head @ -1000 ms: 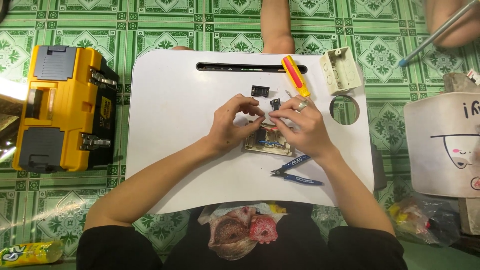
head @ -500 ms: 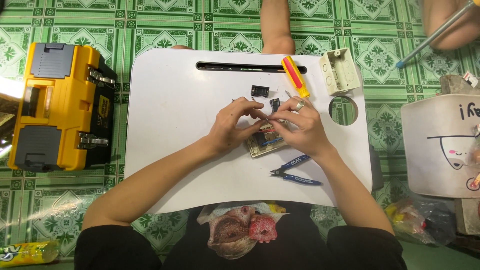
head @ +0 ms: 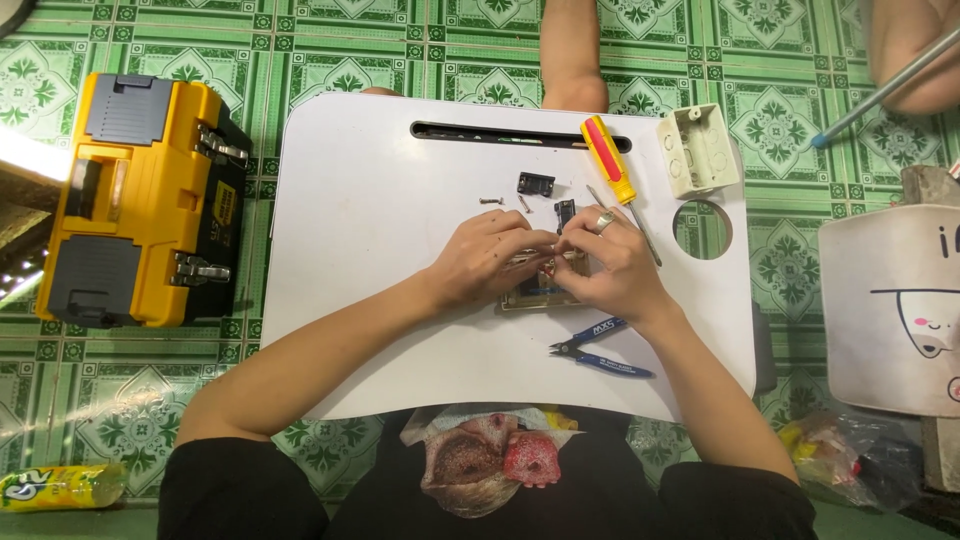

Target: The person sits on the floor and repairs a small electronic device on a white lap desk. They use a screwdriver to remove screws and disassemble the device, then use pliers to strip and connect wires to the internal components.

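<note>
My left hand (head: 490,258) and my right hand (head: 610,262) meet over a small rectangular plate-like part (head: 540,292) lying on a white lap table (head: 370,230). Both hands pinch a thin metal piece between their fingertips, just above that part. A ring sits on a finger of my right hand. Most of the part is hidden under my fingers. Two small black pieces (head: 536,184) lie just beyond my hands, with a screw (head: 489,200) to their left.
A red and yellow screwdriver (head: 612,166) and a cream junction box (head: 697,150) lie at the table's far right. Blue-handled cutters (head: 600,347) rest near my right wrist. A yellow toolbox (head: 140,200) stands on the green tiled floor at left. Another person's leg (head: 572,50) is beyond the table.
My hands have stayed over the same part, with only small finger shifts. The view has moved slightly.
</note>
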